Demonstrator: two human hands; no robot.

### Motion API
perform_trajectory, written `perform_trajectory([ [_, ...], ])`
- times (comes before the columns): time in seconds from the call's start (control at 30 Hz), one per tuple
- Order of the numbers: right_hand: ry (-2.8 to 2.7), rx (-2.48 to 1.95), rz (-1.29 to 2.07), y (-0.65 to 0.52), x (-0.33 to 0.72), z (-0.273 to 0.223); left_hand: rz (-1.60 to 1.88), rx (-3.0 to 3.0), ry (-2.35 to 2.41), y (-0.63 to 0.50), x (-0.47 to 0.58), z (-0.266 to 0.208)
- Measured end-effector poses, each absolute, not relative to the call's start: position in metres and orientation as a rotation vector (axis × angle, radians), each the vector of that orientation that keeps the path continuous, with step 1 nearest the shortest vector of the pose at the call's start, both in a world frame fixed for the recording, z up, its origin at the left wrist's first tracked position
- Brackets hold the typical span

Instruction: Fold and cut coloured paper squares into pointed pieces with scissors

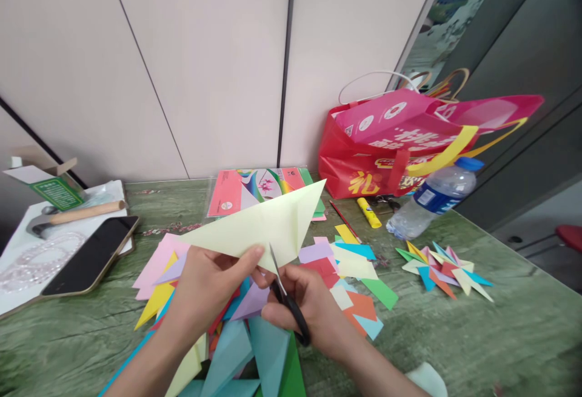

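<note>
A pale yellow folded sheet of paper (254,227) is pinched between the thumb and fingers of my left hand (218,276), raised above the table. My right hand (304,300) grips black-handled scissors (291,311) whose blades point up against the paper's lower edge. Part of the blades lies behind or in the sheet, so how far they have cut cannot be told. Under my hands are folded teal paper pieces (236,348) and other coloured folded pieces. Cut paper scraps (359,263) in several colours are scattered to the right of my hands.
A folded-paper star cluster (448,266) lies at right, near a water bottle (434,197) and a red gift bag (391,148). A glue stick (368,213) and a coloured paper pack (231,194) are behind. At left are a phone (91,257), a hammer (77,215) and a green box (57,191).
</note>
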State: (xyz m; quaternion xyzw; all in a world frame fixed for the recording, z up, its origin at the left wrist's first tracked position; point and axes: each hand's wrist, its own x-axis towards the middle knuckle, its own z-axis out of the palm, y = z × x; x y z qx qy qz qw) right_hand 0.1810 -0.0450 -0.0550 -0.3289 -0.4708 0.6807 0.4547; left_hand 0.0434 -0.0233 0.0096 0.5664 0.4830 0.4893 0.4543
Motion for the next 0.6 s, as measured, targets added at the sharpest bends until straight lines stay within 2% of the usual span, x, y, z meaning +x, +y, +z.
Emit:
perform_trajectory([
  [0.6,-1.143,-0.853,1.637,-0.0443,0.1799,-0.0568,1.165,1.384,1.286,-0.026,0.0442,0.013],
])
